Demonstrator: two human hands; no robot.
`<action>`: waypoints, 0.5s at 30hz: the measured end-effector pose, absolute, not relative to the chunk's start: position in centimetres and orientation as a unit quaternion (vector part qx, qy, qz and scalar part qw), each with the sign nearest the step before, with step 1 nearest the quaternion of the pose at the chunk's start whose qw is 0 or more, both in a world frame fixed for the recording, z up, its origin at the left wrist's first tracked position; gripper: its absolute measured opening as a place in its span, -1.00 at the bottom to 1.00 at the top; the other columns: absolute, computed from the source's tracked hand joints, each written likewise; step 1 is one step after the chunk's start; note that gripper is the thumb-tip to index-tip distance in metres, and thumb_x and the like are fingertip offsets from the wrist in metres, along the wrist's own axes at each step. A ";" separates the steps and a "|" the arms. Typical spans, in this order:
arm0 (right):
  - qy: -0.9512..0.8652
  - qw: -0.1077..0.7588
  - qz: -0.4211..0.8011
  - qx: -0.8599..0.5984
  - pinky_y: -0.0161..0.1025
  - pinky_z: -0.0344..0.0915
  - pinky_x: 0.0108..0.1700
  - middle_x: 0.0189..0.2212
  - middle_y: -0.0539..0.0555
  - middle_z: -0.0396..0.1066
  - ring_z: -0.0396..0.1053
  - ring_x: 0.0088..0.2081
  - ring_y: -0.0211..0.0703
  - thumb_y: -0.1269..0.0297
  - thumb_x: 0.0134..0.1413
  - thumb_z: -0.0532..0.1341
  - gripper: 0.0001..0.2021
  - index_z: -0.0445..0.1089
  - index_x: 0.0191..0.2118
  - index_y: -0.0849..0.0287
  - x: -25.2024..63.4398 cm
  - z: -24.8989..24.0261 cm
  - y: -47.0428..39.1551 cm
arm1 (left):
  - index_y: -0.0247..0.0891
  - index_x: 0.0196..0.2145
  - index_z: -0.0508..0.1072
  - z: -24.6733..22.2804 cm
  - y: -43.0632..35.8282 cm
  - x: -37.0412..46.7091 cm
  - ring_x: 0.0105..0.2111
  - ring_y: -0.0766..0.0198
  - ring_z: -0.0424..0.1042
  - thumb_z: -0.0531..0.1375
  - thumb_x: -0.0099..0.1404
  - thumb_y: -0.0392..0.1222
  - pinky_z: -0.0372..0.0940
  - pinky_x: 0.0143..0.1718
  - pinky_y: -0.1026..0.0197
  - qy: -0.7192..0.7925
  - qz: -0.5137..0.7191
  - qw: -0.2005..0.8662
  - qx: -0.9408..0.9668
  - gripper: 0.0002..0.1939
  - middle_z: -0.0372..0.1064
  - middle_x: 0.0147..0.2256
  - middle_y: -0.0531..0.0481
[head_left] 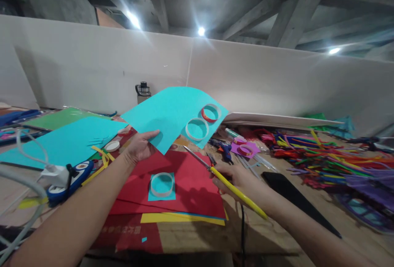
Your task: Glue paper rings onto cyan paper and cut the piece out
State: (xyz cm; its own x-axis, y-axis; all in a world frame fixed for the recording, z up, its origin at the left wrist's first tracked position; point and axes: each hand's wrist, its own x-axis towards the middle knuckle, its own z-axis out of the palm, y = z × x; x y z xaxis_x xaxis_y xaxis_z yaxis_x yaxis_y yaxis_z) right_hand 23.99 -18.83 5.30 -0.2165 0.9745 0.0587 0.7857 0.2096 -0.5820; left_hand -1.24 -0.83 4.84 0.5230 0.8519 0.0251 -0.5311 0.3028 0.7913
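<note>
My left hand (142, 147) grips the near edge of a turquoise sheet (163, 113), thumb on top, and holds it raised over the work table. A white ring (197, 139) and a red-and-white ring (211, 120) sit on the sheet near its right edge. A cut runs into the sheet beside the rings. In my right hand (235, 176) is a pair of scissors (238, 193) with yellow handles, the metal tip just below the sheet and apart from it. Below, another ring (161, 195) stands on a small turquoise square lying on red sheets (193, 189).
Bundles of coloured pipe cleaners (320, 160) cover the right side. A black slab-like object (295, 197) and a blue glue gun (226, 152) lie nearer. At left are another turquoise sheet (70, 139), a blue power strip (70, 182) and cables. A bottle (143, 91) stands behind.
</note>
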 end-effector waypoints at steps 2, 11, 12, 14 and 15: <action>-0.741 0.177 0.194 -0.618 -0.34 0.14 -0.42 -0.44 0.05 0.46 0.35 -0.41 -0.19 0.29 0.09 0.10 -0.80 0.48 -0.32 0.19 23.8 5.1 -18.6 | -0.44 0.20 0.23 4.8 -0.3 -1.4 -0.09 -0.01 0.50 0.06 0.31 -0.37 0.34 0.05 -0.10 0.193 0.450 0.780 0.390 -0.50 0.50 -0.09 -0.27; -0.687 0.024 0.028 -0.726 -0.18 0.24 -0.26 -0.25 0.32 0.49 0.46 -0.23 0.07 0.34 0.09 0.10 -0.74 0.47 -0.16 0.27 21.5 2.9 -16.0 | -0.49 0.23 0.18 4.3 0.4 -1.6 -0.10 -0.04 0.50 0.01 0.34 -0.33 0.37 0.00 -0.10 0.158 0.416 0.803 0.396 -0.49 0.47 -0.08 -0.34; -0.694 0.011 0.032 -0.719 -0.17 0.25 -0.23 -0.24 0.32 0.49 0.45 -0.21 0.07 0.34 0.08 0.12 -0.74 0.46 -0.14 0.26 21.3 2.8 -15.9 | -0.50 0.23 0.18 4.3 0.4 -1.6 -0.10 -0.05 0.50 0.01 0.34 -0.33 0.37 0.00 -0.10 0.158 0.413 0.805 0.396 -0.49 0.48 -0.08 -0.34; -0.704 -0.017 0.024 -0.710 -0.13 0.25 -0.18 -0.24 0.33 0.48 0.43 -0.17 0.11 0.33 0.04 0.17 -0.71 0.46 -0.10 0.26 20.7 3.0 -16.0 | -0.50 0.22 0.20 4.3 0.3 -1.5 -0.10 -0.06 0.50 0.01 0.34 -0.32 0.38 -0.01 -0.11 0.162 0.412 0.807 0.392 -0.50 0.48 -0.09 -0.34; -0.705 -0.030 0.009 -0.708 -0.09 0.25 -0.15 -0.24 0.34 0.48 0.42 -0.15 0.15 0.33 0.03 0.19 -0.68 0.44 -0.06 0.28 20.3 3.2 -16.2 | -0.50 0.21 0.21 4.4 0.3 -1.5 -0.10 -0.06 0.50 0.01 0.34 -0.32 0.38 -0.02 -0.10 0.166 0.415 0.806 0.388 -0.50 0.48 -0.09 -0.33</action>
